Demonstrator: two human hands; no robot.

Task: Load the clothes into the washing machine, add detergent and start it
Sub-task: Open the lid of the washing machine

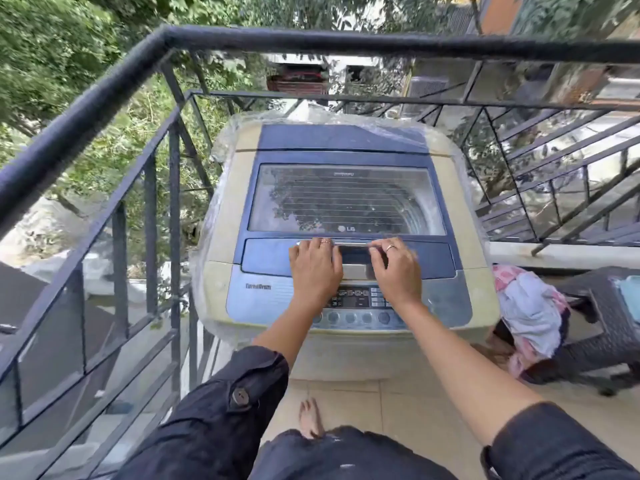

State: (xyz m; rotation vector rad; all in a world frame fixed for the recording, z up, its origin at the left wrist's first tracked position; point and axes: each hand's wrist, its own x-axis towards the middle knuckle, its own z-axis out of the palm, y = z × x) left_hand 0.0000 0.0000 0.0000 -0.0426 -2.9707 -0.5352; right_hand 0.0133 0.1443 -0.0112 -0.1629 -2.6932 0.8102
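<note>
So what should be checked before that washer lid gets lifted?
1. Both hands on the handle: ok, left hand and right hand grip it.
2. Lid shut, nothing lying on it: ok.
3. Clothes close by: ok, piled right of the washing machine.
4. Detergent ready: cannot tell, none in view.
5. Drum empty: cannot tell, reflections hide the inside.

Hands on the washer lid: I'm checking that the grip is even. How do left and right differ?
The left hand lies square over the handle's left end; the right hand comes in slanted at its right end. The left hand's fingertips are hidden past its knuckles; the right hand's bent fingers show. Both curl fingers round the handle.
</note>
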